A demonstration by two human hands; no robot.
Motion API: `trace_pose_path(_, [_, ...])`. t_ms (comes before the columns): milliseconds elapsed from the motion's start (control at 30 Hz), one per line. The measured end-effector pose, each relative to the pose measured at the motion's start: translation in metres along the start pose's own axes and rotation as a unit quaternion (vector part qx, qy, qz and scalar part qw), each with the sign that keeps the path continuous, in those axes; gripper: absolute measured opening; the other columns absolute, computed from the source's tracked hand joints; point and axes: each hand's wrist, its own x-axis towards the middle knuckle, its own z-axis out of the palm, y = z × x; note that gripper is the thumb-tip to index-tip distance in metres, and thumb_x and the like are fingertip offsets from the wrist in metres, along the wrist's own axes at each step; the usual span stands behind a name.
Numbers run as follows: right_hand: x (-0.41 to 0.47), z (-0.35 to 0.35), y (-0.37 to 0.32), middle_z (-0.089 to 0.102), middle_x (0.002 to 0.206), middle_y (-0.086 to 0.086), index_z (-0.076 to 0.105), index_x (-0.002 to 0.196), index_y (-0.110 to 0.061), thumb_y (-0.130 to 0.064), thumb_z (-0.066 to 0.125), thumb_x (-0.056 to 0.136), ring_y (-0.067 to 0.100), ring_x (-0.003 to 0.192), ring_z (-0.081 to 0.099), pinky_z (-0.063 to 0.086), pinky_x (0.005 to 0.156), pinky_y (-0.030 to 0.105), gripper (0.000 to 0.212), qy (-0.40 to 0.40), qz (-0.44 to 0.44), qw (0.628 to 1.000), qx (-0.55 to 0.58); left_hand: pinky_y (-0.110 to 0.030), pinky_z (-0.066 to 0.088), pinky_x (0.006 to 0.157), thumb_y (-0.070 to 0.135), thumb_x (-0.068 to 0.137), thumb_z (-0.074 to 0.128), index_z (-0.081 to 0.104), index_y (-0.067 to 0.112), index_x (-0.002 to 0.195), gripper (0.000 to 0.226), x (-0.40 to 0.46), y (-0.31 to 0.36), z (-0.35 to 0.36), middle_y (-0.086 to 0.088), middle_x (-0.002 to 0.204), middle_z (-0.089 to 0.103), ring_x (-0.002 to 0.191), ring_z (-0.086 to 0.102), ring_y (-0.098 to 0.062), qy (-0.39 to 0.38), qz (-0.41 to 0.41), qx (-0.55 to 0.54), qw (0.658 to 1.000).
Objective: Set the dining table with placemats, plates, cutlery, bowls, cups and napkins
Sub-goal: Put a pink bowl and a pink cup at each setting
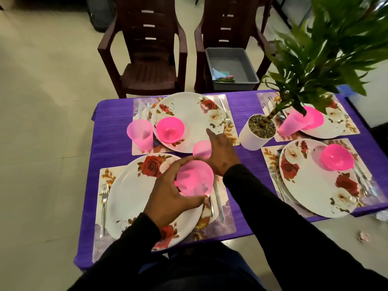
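The left hand (168, 194) grips a translucent pink cup (194, 178) from its left side, fingers and thumb curled round the wall, mouth turned up toward the camera, just above the right edge of the near-left plate (134, 198) at about 7 o'clock on the table. The right hand (220, 152) lies behind a second pink cup (202, 149), index finger stretched toward 12 o'clock; that cup is partly covered, and whether the other fingers grasp it I cannot tell. The plates are white with red and cream roses, each on a floral placemat (220, 223). At 10 o'clock a pink cup (140, 133) stands beside a pink bowl (170, 129) on its plate. At 4 o'clock a bowl (337, 157) sits on another plate (315, 185). At 2 o'clock the leaves of a potted plant (259, 131) hide part of that setting. A purple cloth (113, 148) covers the table; two brown chairs (144, 59) stand on a pale tiled floor, the right one holding a grey tub (231, 66).
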Motion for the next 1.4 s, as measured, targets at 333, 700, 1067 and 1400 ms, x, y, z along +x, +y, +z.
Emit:
trace_pose_path(333, [-0.041, -0.054, -0.002, 0.070, 0.106, 0.003, 0.069, 0.110, -0.013, -0.052, 0.065, 0.088, 0.019, 0.102, 0.062, 0.051, 0.091, 0.041, 0.045, 0.164, -0.023, 0.970, 0.178, -0.011, 0.051, 0.079, 0.037, 0.057, 0.094, 0.052, 0.030, 0.135, 0.088, 0.021, 0.009, 0.027, 0.025, 0.127, 0.060, 0.116, 0.056, 0.003, 0.008, 0.027, -0.029, 0.999])
trace_pose_path(700, [-0.105, -0.097, 0.082, 0.062, 0.113, -0.018, 0.054, 0.125, -0.034, -0.069, 0.072, 0.072, 0.006, 0.103, 0.059, 0.051, 0.092, 0.032, 0.066, 0.006, -0.059, 0.975, 0.213, -0.032, 0.054, 0.097, 0.038, 0.055, 0.081, 0.052, 0.029, 0.142, 0.092, 0.047, 0.051, 0.120, 0.010, 0.129, 0.066, 0.119, 0.061, -0.006, -0.005, 0.069, -0.002, 0.998])
trace_pose_path(1067, [-0.114, -0.174, 0.298, 0.059, 0.106, -0.014, 0.058, 0.131, -0.025, -0.055, 0.084, 0.066, 0.006, 0.097, 0.055, 0.048, 0.087, 0.028, 0.076, 0.080, -0.047, 0.958, 0.272, -0.051, 0.054, 0.092, 0.049, 0.061, 0.079, 0.052, 0.027, 0.142, 0.088, 0.082, 0.120, 0.341, 0.006, 0.135, 0.061, 0.121, 0.059, -0.019, 0.034, 0.063, 0.033, 0.997])
trace_pose_path(1400, [-0.097, -0.207, 0.362, 0.060, 0.114, -0.014, 0.048, 0.141, -0.032, -0.061, 0.078, 0.071, 0.007, 0.095, 0.064, 0.057, 0.073, 0.021, 0.081, 0.067, -0.035, 0.928, 0.366, -0.048, 0.056, 0.090, 0.051, 0.068, 0.085, 0.046, 0.038, 0.146, 0.088, 0.104, 0.144, 0.397, 0.014, 0.134, 0.061, 0.117, 0.060, -0.013, 0.052, 0.054, 0.061, 0.995])
